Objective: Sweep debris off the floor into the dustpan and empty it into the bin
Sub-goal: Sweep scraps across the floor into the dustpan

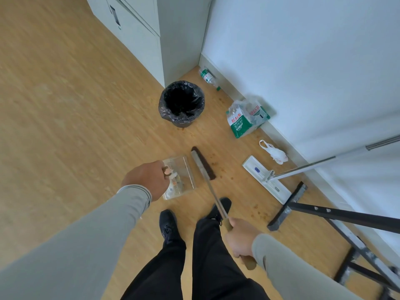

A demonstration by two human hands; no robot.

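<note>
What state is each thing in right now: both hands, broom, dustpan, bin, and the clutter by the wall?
Left hand: grips the dustpan handle.
Right hand: grips the broom handle.
Dustpan: on the floor, some debris inside.
Broom: bristles down, just right of the dustpan.
Bin: upright, open, black liner.
Water bottle: lying by the skirting.
Bottle pack: wrapped, against the wall.
Flat mop: head flat on the floor.
Debris specks: unswept.

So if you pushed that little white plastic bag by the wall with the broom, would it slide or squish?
The white plastic bag looks thin and crumpled, so it would probably squish and fold rather than hold its shape. It seems nearly empty, so it is likely very light and might skid ahead of the broom. Its loose handle loops could also snag on the bristles.
</note>
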